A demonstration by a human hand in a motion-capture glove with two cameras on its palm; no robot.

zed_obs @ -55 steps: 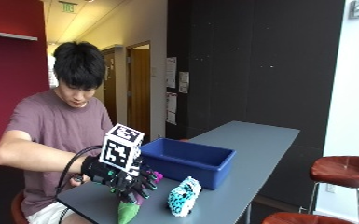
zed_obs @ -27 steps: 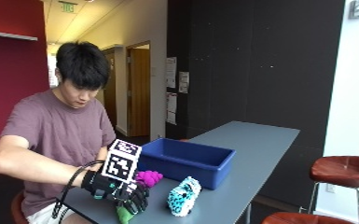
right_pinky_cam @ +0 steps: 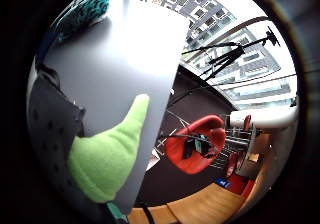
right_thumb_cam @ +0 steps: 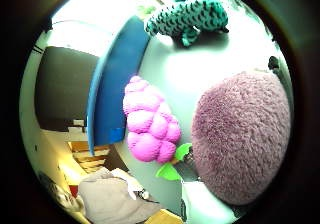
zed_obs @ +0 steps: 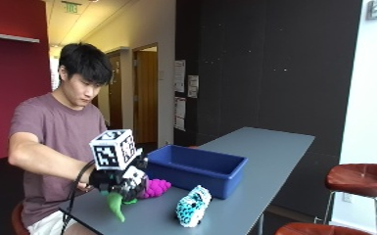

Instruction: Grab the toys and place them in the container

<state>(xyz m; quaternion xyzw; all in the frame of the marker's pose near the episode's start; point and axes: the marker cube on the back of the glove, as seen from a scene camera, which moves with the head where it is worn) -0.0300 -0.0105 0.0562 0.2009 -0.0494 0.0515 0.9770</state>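
Observation:
My gloved right hand (zed_obs: pixel 121 180) is at the near end of the grey table (zed_obs: pixel 266 161), its fingers curled round a green plush toy (zed_obs: pixel 116 206) (right_pinky_cam: pixel 107 156) whose pointed tip hangs down to about the tabletop. A fuzzy purple mass (right_thumb_cam: pixel 240 139) sits right against the palm. A pink grape-shaped toy (zed_obs: pixel 154 188) (right_thumb_cam: pixel 149 121) lies on the table just beside the hand, against the blue container (zed_obs: pixel 194 167) (right_thumb_cam: pixel 112 84). A teal patterned plush (zed_obs: pixel 193 205) (right_thumb_cam: pixel 187 15) lies on the table in front of the container.
The container stands open mid-table, with bare tabletop beyond it. The table edge runs close beside the green toy (right_pinky_cam: pixel 165 99). Red stools (zed_obs: pixel 364 178) stand off the table's right side. The person sits at the near left end.
The hand dropped onto the green toy, then rose a little and shifted toward the person, with the green toy now hanging from it. The pink and teal toys have not moved.

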